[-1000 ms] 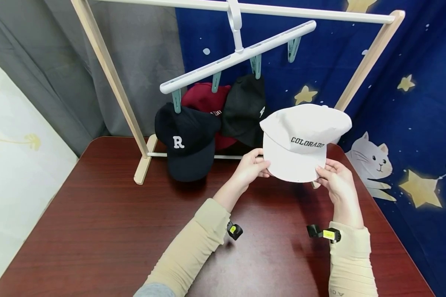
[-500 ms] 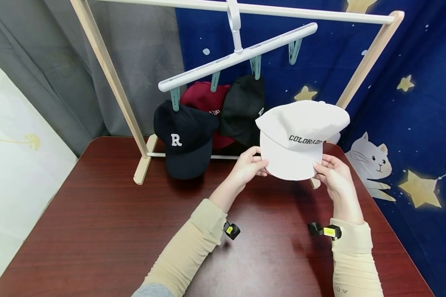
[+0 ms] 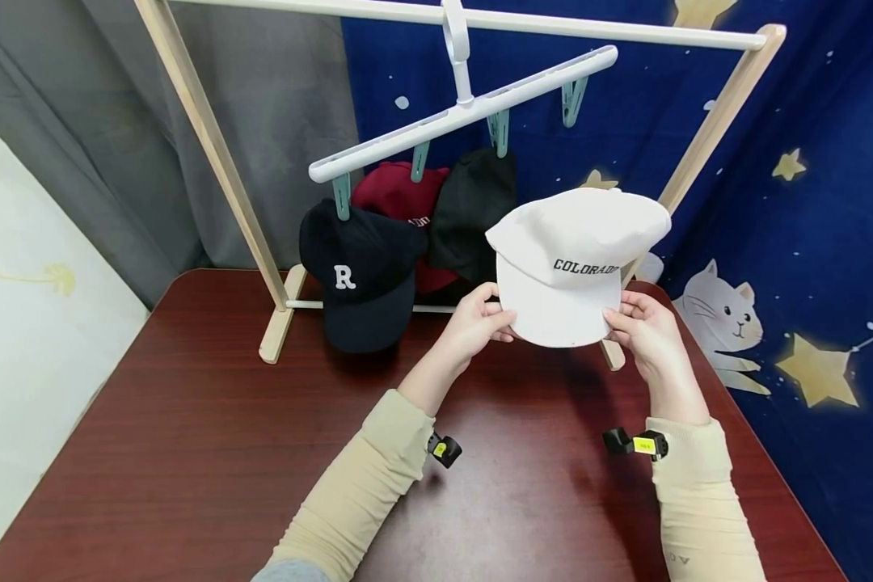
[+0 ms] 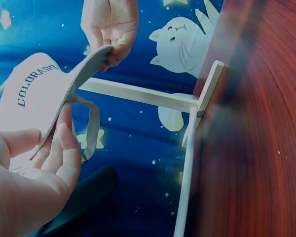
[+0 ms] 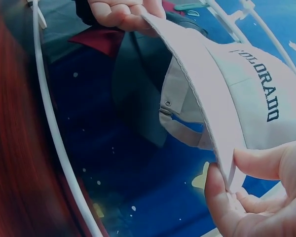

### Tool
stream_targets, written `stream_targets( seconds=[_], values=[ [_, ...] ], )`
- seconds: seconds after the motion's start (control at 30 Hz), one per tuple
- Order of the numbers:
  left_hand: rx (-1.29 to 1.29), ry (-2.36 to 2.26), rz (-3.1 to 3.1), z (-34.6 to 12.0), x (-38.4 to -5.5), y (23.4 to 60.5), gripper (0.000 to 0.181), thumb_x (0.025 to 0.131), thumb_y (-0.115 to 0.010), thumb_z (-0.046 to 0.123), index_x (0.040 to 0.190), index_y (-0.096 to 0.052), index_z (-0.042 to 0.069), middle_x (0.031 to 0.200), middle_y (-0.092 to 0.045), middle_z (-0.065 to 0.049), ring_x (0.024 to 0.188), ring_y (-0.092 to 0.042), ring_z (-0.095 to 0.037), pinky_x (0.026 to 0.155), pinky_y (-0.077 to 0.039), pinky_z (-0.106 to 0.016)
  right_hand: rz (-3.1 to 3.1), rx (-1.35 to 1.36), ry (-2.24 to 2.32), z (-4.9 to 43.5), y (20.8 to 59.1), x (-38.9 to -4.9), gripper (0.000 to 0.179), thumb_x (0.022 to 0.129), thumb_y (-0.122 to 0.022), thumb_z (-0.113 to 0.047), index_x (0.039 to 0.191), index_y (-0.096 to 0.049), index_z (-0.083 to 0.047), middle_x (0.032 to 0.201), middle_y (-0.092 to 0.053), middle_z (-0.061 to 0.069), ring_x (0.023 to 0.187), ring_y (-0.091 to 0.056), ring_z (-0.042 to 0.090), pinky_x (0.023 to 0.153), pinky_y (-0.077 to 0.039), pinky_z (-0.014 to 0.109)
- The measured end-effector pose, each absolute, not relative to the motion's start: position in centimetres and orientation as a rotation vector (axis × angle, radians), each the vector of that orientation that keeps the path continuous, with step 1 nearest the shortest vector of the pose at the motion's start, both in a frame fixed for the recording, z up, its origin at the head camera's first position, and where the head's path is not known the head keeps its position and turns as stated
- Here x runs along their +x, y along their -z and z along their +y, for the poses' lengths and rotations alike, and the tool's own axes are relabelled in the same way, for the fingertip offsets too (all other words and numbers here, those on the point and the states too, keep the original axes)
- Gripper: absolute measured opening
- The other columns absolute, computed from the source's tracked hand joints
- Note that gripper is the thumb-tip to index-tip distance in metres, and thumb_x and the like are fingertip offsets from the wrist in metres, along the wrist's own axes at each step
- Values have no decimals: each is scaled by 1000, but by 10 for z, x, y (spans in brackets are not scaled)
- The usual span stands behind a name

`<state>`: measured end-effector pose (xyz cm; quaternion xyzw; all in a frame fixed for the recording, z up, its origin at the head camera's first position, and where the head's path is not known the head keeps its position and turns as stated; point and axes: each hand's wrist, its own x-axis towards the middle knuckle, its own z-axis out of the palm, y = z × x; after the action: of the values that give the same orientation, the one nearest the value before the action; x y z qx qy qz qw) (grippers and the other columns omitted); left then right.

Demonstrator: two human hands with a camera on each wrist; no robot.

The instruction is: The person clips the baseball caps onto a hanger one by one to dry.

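Both hands hold a white cap (image 3: 578, 259) lettered COLORADO up in the air, crown upward and brim toward me. My left hand (image 3: 478, 322) pinches the brim's left edge between thumb and fingers. At the brim's right edge, my right hand (image 3: 643, 327) pinches in the same way. The right wrist view shows the cap's back strap (image 5: 185, 129) hanging below the brim. Left of the cap, a navy cap (image 3: 367, 275) with a white R, a maroon cap (image 3: 400, 192) and a black cap (image 3: 473, 214) hang from clips on a tilted white hanger (image 3: 400, 139).
The hanger hooks over the white bar (image 3: 589, 26) of a wooden-legged rack (image 3: 214, 149). At its raised right end, a teal clip (image 3: 573, 101) hangs with nothing in it. Below lies a dark red-brown table (image 3: 211, 453). A starry blue curtain (image 3: 844, 242) is behind.
Both hands have shifted the white cap slightly left and up in the head view, keeping their pinch on the brim. The hanging caps look nearly still.
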<state>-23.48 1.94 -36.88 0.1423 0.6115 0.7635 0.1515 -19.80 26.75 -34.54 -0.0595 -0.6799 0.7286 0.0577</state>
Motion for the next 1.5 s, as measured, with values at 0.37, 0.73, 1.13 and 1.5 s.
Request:
stream_targets(
  seconds=[0.37,0.73,1.13,1.5],
  values=[
    [451,-2200,1789,16,-235,361,20,92,-56,-7,110,-49,-3,94,-67,-23,73,-66,-30,63,-54,-29,-2089,-140,-2237,269,337,-209,28,88,-58,12,110,-44,4,82,-58,1,67,-60,8,59,-53,21],
    [454,-2197,1798,16,-239,354,19,92,-55,-9,109,-48,-2,93,-67,-23,71,-67,-26,63,-54,-29,-2144,-108,-2268,271,329,-219,28,90,-57,9,113,-43,3,85,-59,1,71,-61,8,62,-54,21],
    [447,-2188,1813,17,-245,350,21,92,-56,-8,111,-49,-1,94,-68,-23,75,-68,-30,63,-54,-29,-2144,-87,-2302,272,324,-231,24,90,-56,10,108,-43,1,82,-60,0,68,-61,8,59,-53,20],
    [430,-2205,1818,18,-249,347,19,93,-55,-8,110,-49,-1,95,-68,-23,69,-67,-23,63,-54,-28,-2215,-89,-2265,273,320,-238,25,90,-57,8,110,-42,2,84,-55,0,69,-57,7,59,-52,20]
  ],
)
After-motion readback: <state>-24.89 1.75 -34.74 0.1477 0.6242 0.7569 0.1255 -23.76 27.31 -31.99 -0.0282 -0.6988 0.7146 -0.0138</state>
